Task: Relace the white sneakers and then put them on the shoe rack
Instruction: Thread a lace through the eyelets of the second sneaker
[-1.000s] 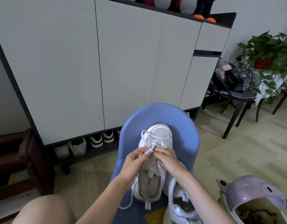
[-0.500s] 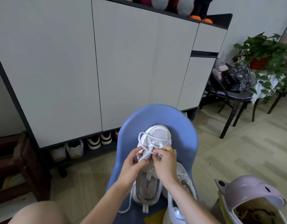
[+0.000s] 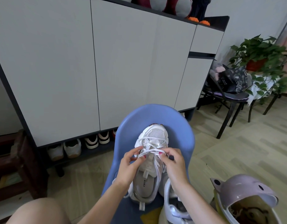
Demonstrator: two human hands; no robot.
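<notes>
Nearest the viewer, a second sneaker [image 3: 173,206] is seen below the right wrist, heel end toward the camera, parked there, it is judged, to wait its turn; whether its lace is in cannot be told. A lilac bin [image 3: 243,196] stands to the right of that wrist.

The sneaker [image 3: 149,160] being laced is laid on a blue chair [image 3: 155,117], presumably so that it is raised to working height and both hands are left free. Its long axis runs straight away from the viewer: the heel and open collar lie under the wrists, the toe points at the chair back beyond the fingertips, and the sole is down.

The left hand [image 3: 129,166] is curled at the sneaker's left side, and the lace [image 3: 150,151] appears to be pinched between thumb and forefinger. The right hand [image 3: 171,160] is curled at the right side, its fingertips closed on the lace at an eyelet. Between the two pinches the lace is drawn taut across the tongue, which is judged to be a crossing being tightened. Beyond the pinches, lower crossings are already threaded over the mesh toe; on the near side the upper eyelets appear unlaced, so the job is judged partly done.

Past the chair, an open shelf [image 3: 78,152] under a tall cabinet [image 3: 123,65] holds other shoes, to the left and beyond the left hand; it is taken to be the rack.
</notes>
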